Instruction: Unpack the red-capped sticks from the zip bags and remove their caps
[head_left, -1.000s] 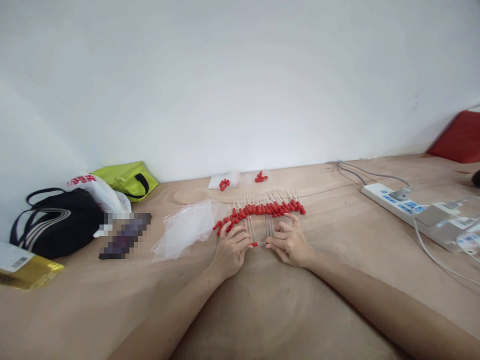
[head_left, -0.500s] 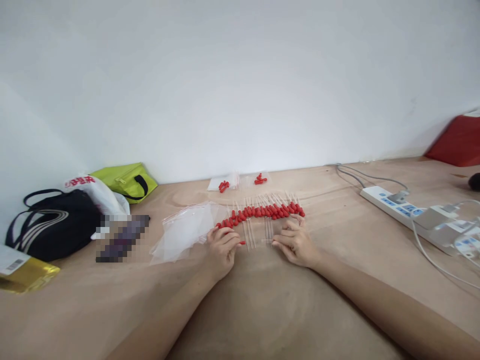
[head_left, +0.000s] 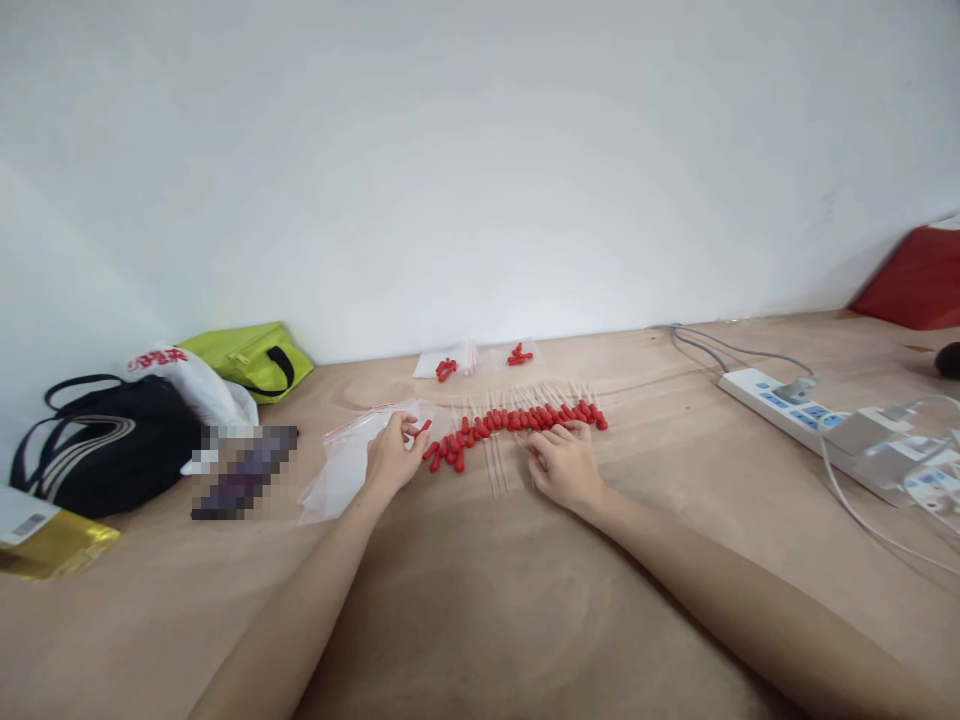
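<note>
The left hand (head_left: 391, 458) is drawn away from beside the clear tubes (head_left: 495, 466) and brought over the plastic bags (head_left: 337, 472), a red bulb (head_left: 422, 428) now raised in its fingers. The left end of the bulb row (head_left: 516, 419) is uncovered. The right hand (head_left: 564, 468) is shifted closer to the row, and the tubes previously seen beside it are hidden.

Whether the right fingers (head_left: 546, 446) grip anything is hidden; pixelation obscures the dark item (head_left: 246, 475).
</note>
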